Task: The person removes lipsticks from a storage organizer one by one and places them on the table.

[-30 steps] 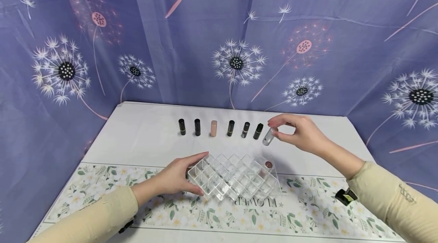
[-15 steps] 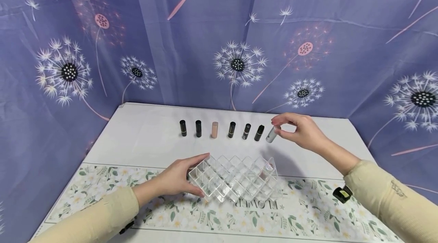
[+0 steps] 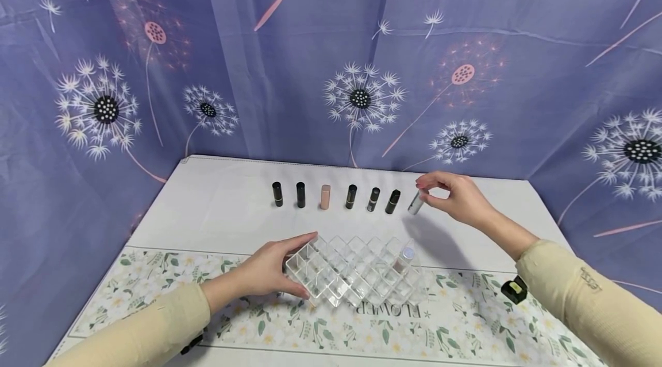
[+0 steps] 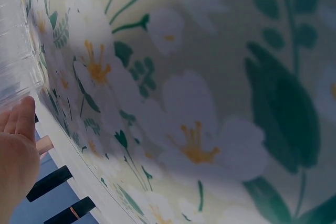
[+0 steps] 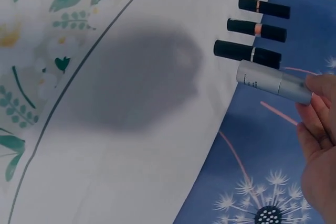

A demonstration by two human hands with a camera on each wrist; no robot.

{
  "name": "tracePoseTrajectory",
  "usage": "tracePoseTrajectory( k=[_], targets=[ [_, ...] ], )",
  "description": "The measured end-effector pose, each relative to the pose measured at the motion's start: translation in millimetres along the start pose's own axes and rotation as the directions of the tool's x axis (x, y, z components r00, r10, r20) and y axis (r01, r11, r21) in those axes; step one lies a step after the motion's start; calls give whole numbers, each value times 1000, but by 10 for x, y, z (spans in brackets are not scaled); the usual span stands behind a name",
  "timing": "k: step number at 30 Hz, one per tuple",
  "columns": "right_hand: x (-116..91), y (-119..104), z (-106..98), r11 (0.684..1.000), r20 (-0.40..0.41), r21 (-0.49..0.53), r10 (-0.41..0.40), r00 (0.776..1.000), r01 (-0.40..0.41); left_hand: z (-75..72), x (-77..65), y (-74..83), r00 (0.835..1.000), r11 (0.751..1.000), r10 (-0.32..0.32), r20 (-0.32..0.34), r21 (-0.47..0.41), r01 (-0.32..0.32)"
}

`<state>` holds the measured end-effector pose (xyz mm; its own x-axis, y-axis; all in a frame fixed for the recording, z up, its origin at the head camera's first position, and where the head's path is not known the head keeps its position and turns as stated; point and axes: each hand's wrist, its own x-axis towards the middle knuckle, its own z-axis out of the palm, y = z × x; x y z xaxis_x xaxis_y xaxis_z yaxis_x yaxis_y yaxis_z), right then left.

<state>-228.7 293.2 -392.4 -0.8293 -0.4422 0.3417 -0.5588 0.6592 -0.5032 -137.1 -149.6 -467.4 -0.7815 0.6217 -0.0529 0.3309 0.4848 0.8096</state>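
Note:
The clear lipstick organizer [image 3: 357,269], divided into diamond-shaped compartments, lies on the table. My left hand [image 3: 269,268] grips its left end, thumb on the near side and fingers on the far side; part of this hand [image 4: 18,145] shows in the left wrist view. One lipstick [image 3: 407,255] with a pale shiny top stands in a compartment toward the organizer's right end. Behind the organizer, my right hand [image 3: 460,197] pinches a silver lipstick [image 3: 416,204] by its top, thumb against fingers. The right wrist view shows the silver lipstick [image 5: 273,81] tilted, its lower end free of the fingers.
Left of the silver lipstick stands a row of several lipsticks: mostly black ones [image 3: 392,201] and one pink [image 3: 325,197]. A floral strip [image 3: 258,321] runs across the white table [image 3: 217,206]. A purple dandelion curtain [image 3: 289,68] hangs behind.
My right hand has shifted slightly right with the silver lipstick, at the right end of the row. The left hand keeps its grip on the organizer.

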Motion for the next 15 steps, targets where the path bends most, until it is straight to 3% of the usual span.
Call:
tracePoseTrajectory(
  k=[8, 15],
  targets=[
    [-4, 100, 49, 998, 11, 14, 65, 998, -66, -2, 2, 14, 1000, 1000, -1, 0, -2, 1],
    [0, 190, 99, 997, 0, 59, 52, 999, -52, -4, 2, 18, 1000, 1000, 2, 3, 3, -2]
  ],
)
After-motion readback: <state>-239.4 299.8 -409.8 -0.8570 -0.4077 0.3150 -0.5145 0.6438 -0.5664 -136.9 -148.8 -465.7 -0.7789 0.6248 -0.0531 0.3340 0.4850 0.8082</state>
